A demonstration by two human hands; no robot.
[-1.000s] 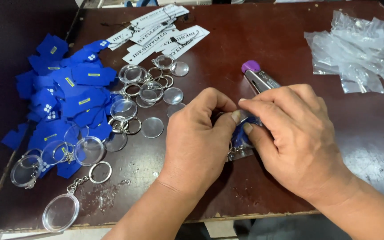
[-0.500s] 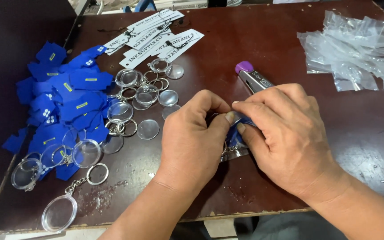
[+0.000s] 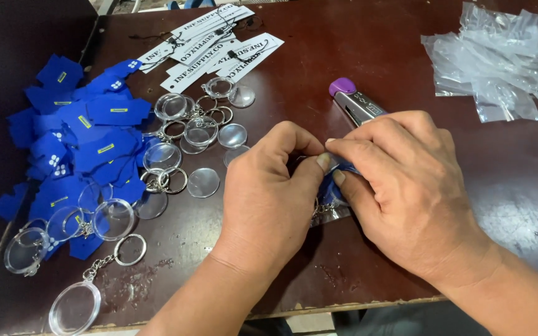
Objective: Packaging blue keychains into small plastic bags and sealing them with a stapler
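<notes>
Both the left hand (image 3: pixel 269 199) and right hand (image 3: pixel 406 186) pinch a small blue tag (image 3: pixel 334 186), mostly hidden, with a keyring chain (image 3: pixel 320 210) dangling near.

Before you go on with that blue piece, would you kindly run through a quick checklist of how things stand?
1. Blue piece pinched between left hand and right hand: ok.
2. Blue piece visible enough to judge its alignment: cannot tell, the fingers cover most of it.
3. Purple-capped tool lying near, just beyond the right hand: ok.
4. Clear round keychain cases lying left of the hands: ok.
5. Pile of blue pieces at the table's left side: ok.
6. Clear plastic bags lying at upper right: ok.
</notes>
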